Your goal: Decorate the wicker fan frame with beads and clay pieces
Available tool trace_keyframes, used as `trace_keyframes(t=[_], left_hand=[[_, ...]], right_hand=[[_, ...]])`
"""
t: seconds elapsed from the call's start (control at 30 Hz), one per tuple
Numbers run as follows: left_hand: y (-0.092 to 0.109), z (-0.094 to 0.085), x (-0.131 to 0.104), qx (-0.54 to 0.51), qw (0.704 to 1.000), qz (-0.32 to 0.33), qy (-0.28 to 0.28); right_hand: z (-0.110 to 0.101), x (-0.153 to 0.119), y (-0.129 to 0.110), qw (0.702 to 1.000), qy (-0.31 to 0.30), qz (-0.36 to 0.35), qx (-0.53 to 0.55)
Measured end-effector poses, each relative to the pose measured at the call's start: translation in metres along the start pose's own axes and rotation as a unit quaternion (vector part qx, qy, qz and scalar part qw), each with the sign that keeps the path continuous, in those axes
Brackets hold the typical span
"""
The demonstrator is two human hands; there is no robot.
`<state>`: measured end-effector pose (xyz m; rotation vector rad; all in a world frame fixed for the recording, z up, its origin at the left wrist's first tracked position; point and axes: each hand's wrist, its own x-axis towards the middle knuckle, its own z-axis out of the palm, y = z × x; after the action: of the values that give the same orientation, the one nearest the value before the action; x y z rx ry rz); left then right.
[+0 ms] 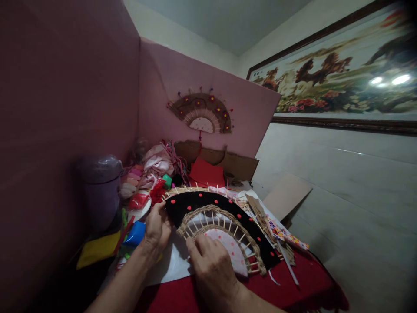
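Observation:
A handmade fan (228, 204) with a black band, red dots, thin wooden sticks and braided twine tilts over the table. My left hand (158, 228) grips its left end, with the fingers partly hidden behind the black band. Near the fan's lower left, my right hand (213, 263) has its fingers closed on the twine and stick part. A pale pink half-round piece (230, 250) with red spots forms the fan's base, partly covered by my right hand. Under the fan lies a white sheet (174, 261).
Another fan (203, 108) hangs on the pink board behind. To the left stand a lidded bin (100, 191), yellow felt (99, 248) and a blue packet (135, 234). Red sheets (207, 173) lie at the back; cardboard strips (257, 206) and patterned fabric (286, 232) lie right, on a red tablecloth (312, 282).

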<state>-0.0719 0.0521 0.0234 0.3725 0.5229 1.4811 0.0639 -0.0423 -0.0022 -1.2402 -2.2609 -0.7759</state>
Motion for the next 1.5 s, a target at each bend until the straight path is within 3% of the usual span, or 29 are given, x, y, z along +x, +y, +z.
trace_keyframes(t=[0.37,0.57,0.77,0.87,0.97,1.03,1.13,1.3,1.5], left_hand=[[0.002,0.005,-0.004,-0.005,1.0,-0.001,-0.007],[-0.001,0.003,0.0,0.022,0.998,-0.027,0.046],[0.0,0.001,0.0,0.017,0.999,-0.028,0.043],[0.0,0.0,0.001,0.017,0.999,-0.033,0.039],[0.0,0.001,0.001,0.013,0.999,-0.037,0.03],[0.0,0.001,0.001,0.01,0.999,-0.038,0.036],[0.0,0.002,0.0,0.0,0.999,-0.039,0.033],[0.001,0.003,-0.001,0.0,0.999,-0.032,0.026],[0.002,0.005,-0.002,0.005,0.999,-0.037,0.026]], right_hand=[[0.003,0.0,-0.004,0.999,0.029,-0.009,0.016],[0.007,0.001,-0.006,0.999,0.047,-0.023,0.011],[0.001,0.002,-0.007,0.998,0.036,-0.02,0.042],[-0.014,0.015,0.006,0.995,0.013,0.0,0.102],[-0.021,0.042,0.032,0.989,0.013,0.065,0.132],[-0.016,0.063,0.052,0.985,0.029,0.102,0.138],[0.002,0.089,0.074,0.984,0.005,0.096,0.153],[0.025,0.104,0.078,0.979,-0.043,0.068,0.186],[0.024,0.104,0.074,0.967,-0.029,0.073,0.241]])
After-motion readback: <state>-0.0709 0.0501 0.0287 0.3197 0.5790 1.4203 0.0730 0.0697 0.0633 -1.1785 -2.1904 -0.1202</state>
